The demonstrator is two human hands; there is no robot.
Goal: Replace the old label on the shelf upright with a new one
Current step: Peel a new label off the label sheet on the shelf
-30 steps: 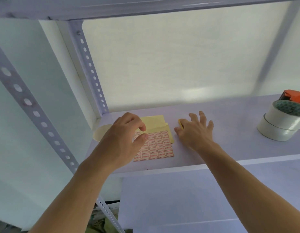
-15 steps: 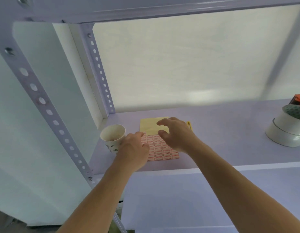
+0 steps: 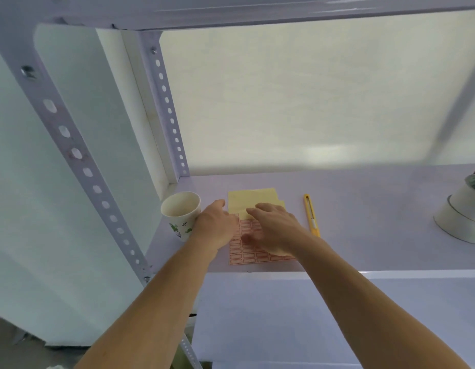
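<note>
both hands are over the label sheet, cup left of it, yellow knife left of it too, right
No: the knife lies right of the label sheet, not left, as the head view shows. The cup is left of it, and the left hand and right hand are over it.

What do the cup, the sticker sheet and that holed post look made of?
Cup: probably paper, matt, with a thin rolled rim and printed green leaves. Sheet: paper labels with red frames on yellow backing, slightly glossy. Post: likely painted metal, pale lilac, with evenly punched holes.
</note>
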